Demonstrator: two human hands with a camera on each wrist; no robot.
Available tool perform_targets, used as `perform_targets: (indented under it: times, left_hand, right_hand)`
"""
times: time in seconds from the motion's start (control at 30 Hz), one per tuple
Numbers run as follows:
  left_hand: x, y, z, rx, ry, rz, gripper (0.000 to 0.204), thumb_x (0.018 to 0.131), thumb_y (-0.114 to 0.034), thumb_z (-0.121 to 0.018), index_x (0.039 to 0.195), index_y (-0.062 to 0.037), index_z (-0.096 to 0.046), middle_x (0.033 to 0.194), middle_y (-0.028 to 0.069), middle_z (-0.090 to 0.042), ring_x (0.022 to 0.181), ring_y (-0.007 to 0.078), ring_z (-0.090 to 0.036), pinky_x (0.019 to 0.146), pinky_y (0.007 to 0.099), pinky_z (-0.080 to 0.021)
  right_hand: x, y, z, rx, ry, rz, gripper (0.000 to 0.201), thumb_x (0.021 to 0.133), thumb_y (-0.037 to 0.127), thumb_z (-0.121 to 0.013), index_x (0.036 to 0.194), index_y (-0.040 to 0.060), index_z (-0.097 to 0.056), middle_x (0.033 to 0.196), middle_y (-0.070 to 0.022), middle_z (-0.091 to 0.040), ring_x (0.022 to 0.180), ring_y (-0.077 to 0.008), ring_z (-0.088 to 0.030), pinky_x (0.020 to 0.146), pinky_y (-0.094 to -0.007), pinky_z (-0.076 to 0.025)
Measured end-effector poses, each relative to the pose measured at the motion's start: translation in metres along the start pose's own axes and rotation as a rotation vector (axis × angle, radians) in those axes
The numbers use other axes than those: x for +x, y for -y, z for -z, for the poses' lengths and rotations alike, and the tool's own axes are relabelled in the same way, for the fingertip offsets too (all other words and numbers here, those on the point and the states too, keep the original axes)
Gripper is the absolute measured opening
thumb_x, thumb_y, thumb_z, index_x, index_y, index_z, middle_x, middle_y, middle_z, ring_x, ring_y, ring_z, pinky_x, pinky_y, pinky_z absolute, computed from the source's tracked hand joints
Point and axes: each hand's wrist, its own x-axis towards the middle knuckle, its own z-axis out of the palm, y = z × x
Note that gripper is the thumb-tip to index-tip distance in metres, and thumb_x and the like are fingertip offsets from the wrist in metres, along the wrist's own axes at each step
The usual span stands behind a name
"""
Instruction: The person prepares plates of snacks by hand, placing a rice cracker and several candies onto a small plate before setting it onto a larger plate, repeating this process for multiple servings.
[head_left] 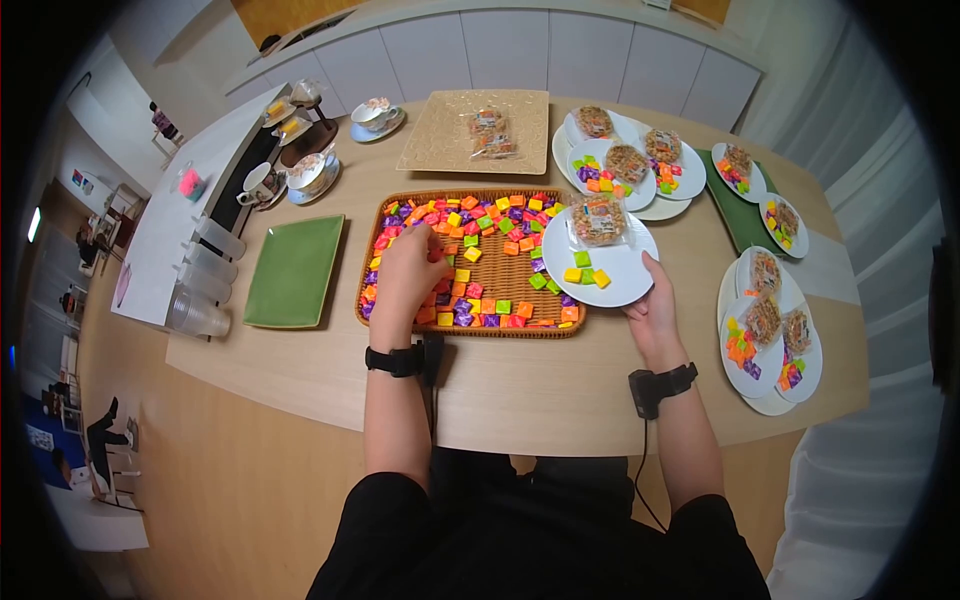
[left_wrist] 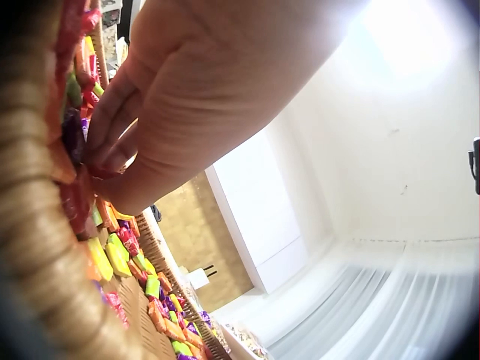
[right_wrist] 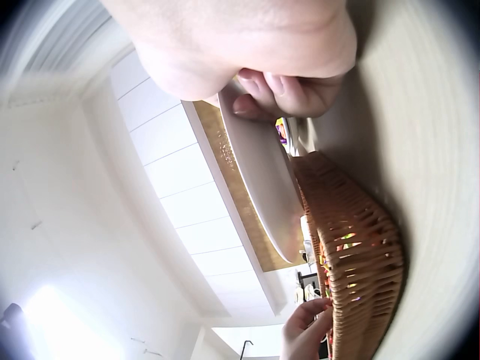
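In the head view, my left hand reaches down into the wicker basket of wrapped candies. Its thumb and bent fingers meet on a red candy in the left wrist view; the fingertips are partly hidden. My right hand grips the lower right rim of a white plate, held over the basket's right end. On that plate lie a wrapped round snack, a green candy and several yellow and orange ones. Below the plate, the right wrist view shows curled fingers.
Several white plates with wrapped snacks and candies stand at the right, some on a green tray. Behind the basket is a beige tray with wrapped snacks. To the left are a green square plate, teacups and plastic cups.
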Motion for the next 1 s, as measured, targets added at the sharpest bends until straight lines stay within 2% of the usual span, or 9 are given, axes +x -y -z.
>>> perform_targets:
  times: [0.37, 0.7, 0.8, 0.87, 0.9, 0.97, 1.0]
  left_hand:
    - [0.000, 0.006, -0.002, 0.029, -0.020, 0.008, 0.025, 0.071, -0.004, -0.077, 0.094, -0.0005, -0.068, 0.090, 0.0147, -0.070, 0.084, 0.0312, -0.070, 0.076, 0.0407, -0.056]
    - [0.002, 0.009, -0.001, 0.045, -0.020, 0.015, 0.025, 0.071, -0.004, -0.075, 0.095, -0.0004, -0.070, 0.089, 0.0153, -0.070, 0.083, 0.0322, -0.069, 0.075, 0.0411, -0.056]
    - [0.002, 0.005, 0.003, 0.032, -0.026, 0.021, 0.024, 0.071, -0.005, -0.076, 0.094, -0.0007, -0.070, 0.089, 0.0153, -0.070, 0.081, 0.0307, -0.070, 0.075, 0.0404, -0.056]
    - [0.005, -0.002, 0.004, -0.039, -0.048, 0.027, 0.020, 0.078, -0.004, -0.076, 0.097, -0.0011, -0.071, 0.091, 0.0117, -0.074, 0.084, 0.0227, -0.073, 0.076, 0.0353, -0.058]
    - [0.005, -0.011, 0.006, -0.039, -0.048, 0.025, 0.020, 0.078, -0.004, -0.076, 0.097, -0.0011, -0.071, 0.091, 0.0117, -0.074, 0.084, 0.0227, -0.073, 0.076, 0.0353, -0.058]
    - [0.005, -0.033, 0.003, -0.545, 0.033, 0.071, 0.017, 0.086, -0.002, -0.073, 0.102, -0.0020, -0.071, 0.093, 0.0067, -0.076, 0.088, 0.0149, -0.074, 0.081, 0.0298, -0.060]
    - [0.005, -0.037, -0.007, -0.573, 0.060, -0.041, 0.017, 0.089, 0.001, -0.070, 0.106, -0.0022, -0.070, 0.096, 0.0041, -0.075, 0.093, 0.0124, -0.073, 0.085, 0.0275, -0.060]
  right_hand:
    - [-0.001, 0.000, -0.002, -0.006, -0.006, 0.006, 0.026, 0.101, 0.037, -0.061, 0.094, 0.0122, -0.061, 0.065, 0.0091, -0.052, 0.040, 0.0001, -0.031, 0.035, -0.0190, -0.021]
    - [-0.005, 0.002, -0.007, -0.006, -0.008, 0.003, 0.026, 0.102, 0.037, -0.061, 0.095, 0.0119, -0.061, 0.067, 0.0083, -0.054, 0.040, -0.0001, -0.031, 0.035, -0.0188, -0.021]
    - [-0.007, 0.003, -0.008, -0.011, -0.012, 0.004, 0.026, 0.102, 0.038, -0.061, 0.096, 0.0119, -0.061, 0.068, 0.0080, -0.055, 0.040, -0.0001, -0.031, 0.035, -0.0187, -0.021]
    - [-0.007, 0.003, -0.009, -0.012, -0.011, 0.005, 0.026, 0.101, 0.038, -0.061, 0.096, 0.0119, -0.061, 0.069, 0.0078, -0.055, 0.040, -0.0002, -0.031, 0.035, -0.0187, -0.021]
    - [-0.007, 0.003, -0.010, -0.018, -0.026, 0.006, 0.026, 0.101, 0.037, -0.061, 0.096, 0.0123, -0.061, 0.068, 0.0080, -0.055, 0.041, -0.0002, -0.031, 0.035, -0.0187, -0.021]
    - [-0.007, 0.003, -0.009, -0.022, -0.043, 0.009, 0.025, 0.101, 0.037, -0.062, 0.096, 0.0126, -0.061, 0.068, 0.0082, -0.055, 0.041, -0.0002, -0.030, 0.035, -0.0187, -0.020]
    - [-0.006, 0.002, -0.008, -0.022, -0.038, 0.006, 0.025, 0.101, 0.037, -0.062, 0.096, 0.0130, -0.061, 0.068, 0.0083, -0.054, 0.041, -0.0002, -0.030, 0.036, -0.0187, -0.020]
